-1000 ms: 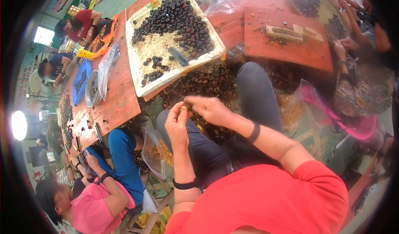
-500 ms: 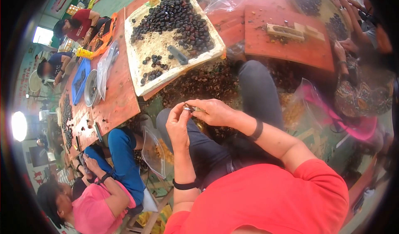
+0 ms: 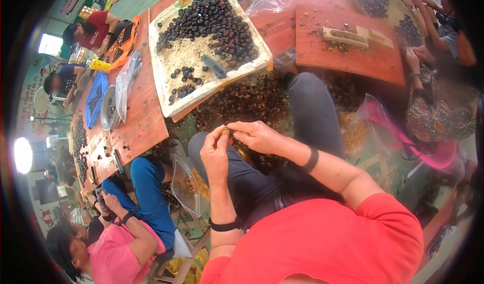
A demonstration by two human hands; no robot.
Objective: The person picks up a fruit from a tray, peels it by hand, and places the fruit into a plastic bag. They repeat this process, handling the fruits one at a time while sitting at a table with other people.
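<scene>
Above my lap, my left hand point(image 3: 215, 153) pinches a small yellowish-brown nut point(image 3: 225, 132) between thumb and fingertips. My right hand point(image 3: 258, 136) meets it from the right, its thumb and fingers closed against the same nut. Whether anything else is between the right fingertips is too small to tell. Beyond my hands, a white foam tray point(image 3: 162, 85) holds many dark round nuts point(image 3: 217, 19) on pale crumbs. A dark-handled tool point(image 3: 214, 66) lies in the tray near its front edge.
A red board point(image 3: 343, 57) with a wooden block point(image 3: 345, 37) lies at the right. Shell scraps point(image 3: 242, 100) cover the floor. A person in pink point(image 3: 123, 248) sits at lower left. A blue tray point(image 3: 94, 102) and metal bowl point(image 3: 109, 110) stand on the left table.
The shiny silvery thing seen at my fingertips no longer shows; the yellowish-brown nut shows there now. Both hands stay in almost the same place, with the fingers slightly shifted.
</scene>
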